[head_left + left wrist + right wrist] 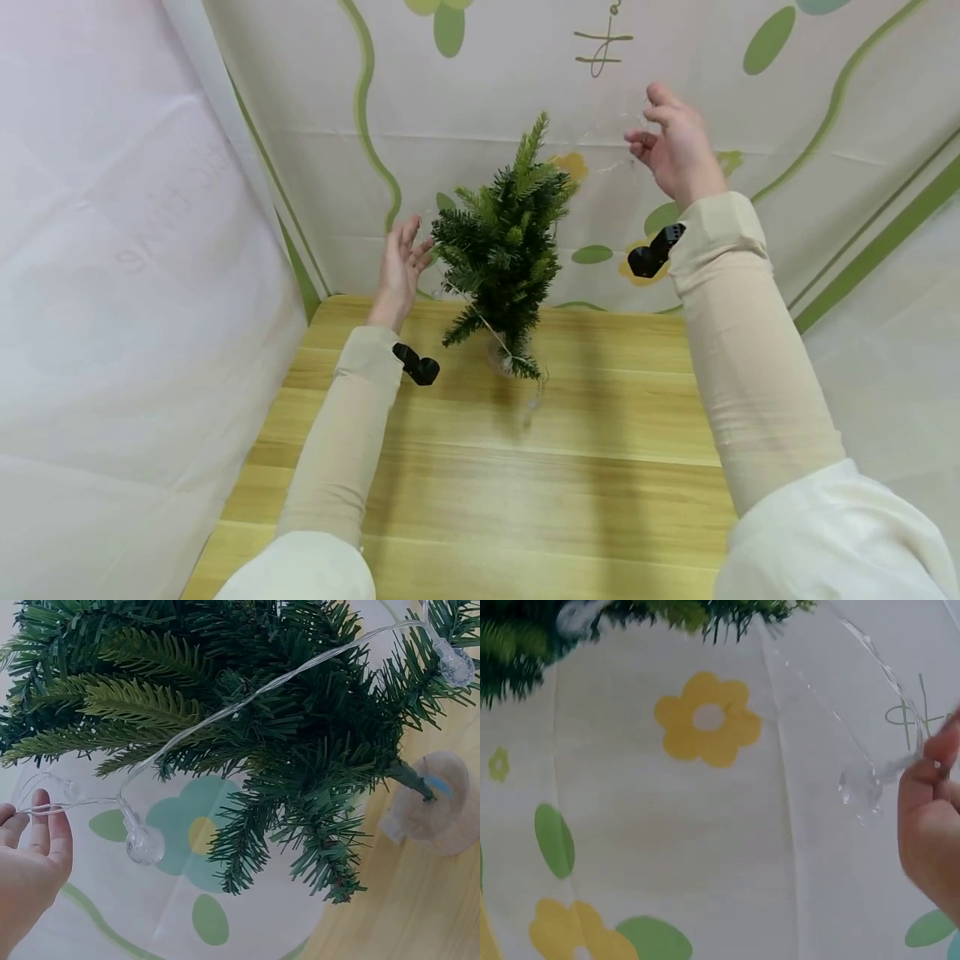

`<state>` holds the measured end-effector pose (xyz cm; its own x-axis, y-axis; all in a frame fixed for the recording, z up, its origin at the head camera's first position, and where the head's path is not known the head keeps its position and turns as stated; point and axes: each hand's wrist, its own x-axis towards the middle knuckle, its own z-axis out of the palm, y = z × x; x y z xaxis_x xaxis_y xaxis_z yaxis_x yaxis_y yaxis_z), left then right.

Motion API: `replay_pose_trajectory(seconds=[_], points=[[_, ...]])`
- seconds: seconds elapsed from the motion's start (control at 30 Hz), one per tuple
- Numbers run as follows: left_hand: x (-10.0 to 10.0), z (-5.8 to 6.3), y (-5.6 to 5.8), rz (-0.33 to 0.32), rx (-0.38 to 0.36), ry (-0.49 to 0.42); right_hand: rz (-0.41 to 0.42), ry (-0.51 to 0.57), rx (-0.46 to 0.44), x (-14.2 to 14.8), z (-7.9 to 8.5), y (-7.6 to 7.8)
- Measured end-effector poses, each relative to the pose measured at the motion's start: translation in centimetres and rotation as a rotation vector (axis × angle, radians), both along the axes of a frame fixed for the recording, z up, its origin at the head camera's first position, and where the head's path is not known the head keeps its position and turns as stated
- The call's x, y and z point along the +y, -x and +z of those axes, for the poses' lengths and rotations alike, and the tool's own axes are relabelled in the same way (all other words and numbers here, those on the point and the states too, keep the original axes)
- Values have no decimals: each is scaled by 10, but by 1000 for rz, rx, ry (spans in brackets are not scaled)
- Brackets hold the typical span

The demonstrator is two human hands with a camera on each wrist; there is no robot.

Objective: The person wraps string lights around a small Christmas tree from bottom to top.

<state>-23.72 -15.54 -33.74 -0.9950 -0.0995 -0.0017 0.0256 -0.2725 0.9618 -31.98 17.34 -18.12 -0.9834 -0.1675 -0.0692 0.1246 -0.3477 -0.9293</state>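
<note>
A small artificial Christmas tree [504, 250] stands upright on its round wooden base [441, 796]. A clear wire of string lights [247, 700] runs slantwise across its branches, and a transparent bulb [145, 844] dangles from it. To the left of the tree, my left hand [400, 271] holds the wire between thumb and fingers. My right hand [681, 154], raised higher on the right and apart from the tree, pinches another stretch of the string close to a clear bulb [860, 787]. The part of the string behind the tree is hidden by branches.
The wooden table [525, 508] extends towards me under the tree. A fabric backdrop [487, 92] with printed flowers and leaves rises right behind it, and a pale fabric panel [127, 292] stands on the left. A loose string end [534, 402] hangs at the tree's front.
</note>
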Motion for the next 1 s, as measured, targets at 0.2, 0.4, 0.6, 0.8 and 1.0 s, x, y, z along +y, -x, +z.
replay_pose_trajectory(seconds=[0.2, 0.4, 0.6, 0.8, 1.0], points=[[-1, -5, -1, -67, -30, -7, -41, -36, 13, 8, -3, 0], [-3, -11, -5, -156, -51, -8, -21, -3, 12, 21, -8, -4], [-7, -14, -7, -168, -41, -7, -1, -81, 4, 37, -14, -8], [-12, -16, -11, -161, -53, 43, 25, -213, -15, 49, -25, -12], [-15, -18, -16, -165, -52, 77, 73, -394, 11, 55, -44, -19]])
